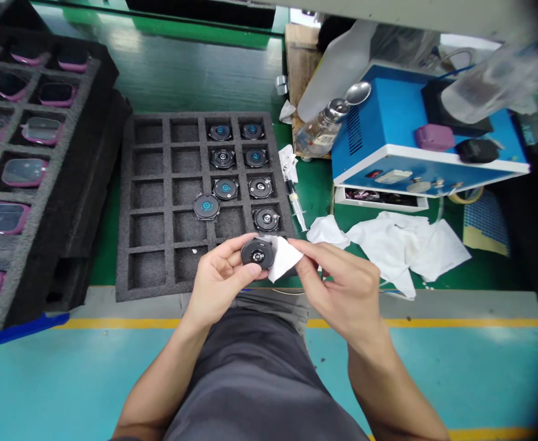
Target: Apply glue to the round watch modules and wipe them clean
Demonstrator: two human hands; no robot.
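Fingers (229,248) of the left hand (216,278) were closed round the rim of a round watch body (257,253), held over the lap at the near edge of the grey foam tray (158,269). Its back face was turned upward, which probably left that face bare and in plain sight. Fingertips (309,250) of the right hand (342,288) pinched a folded white wipe (284,258), its corner touching the body's right side; pinching it close to the tip probably made a firm point. One body was in hand and eight were in the tray. Seven sat singly in cells of the two right-hand columns, likely to keep them from rubbing together, and one stray body (206,206) lay across a divider. On the green bench (195,73) lay two loose cloths, large (406,242) and small (326,229), within reach of the right hand. Beside them were one syringe-like applicator (296,205) and one glass bottle (321,130) by the blue machine (415,135).
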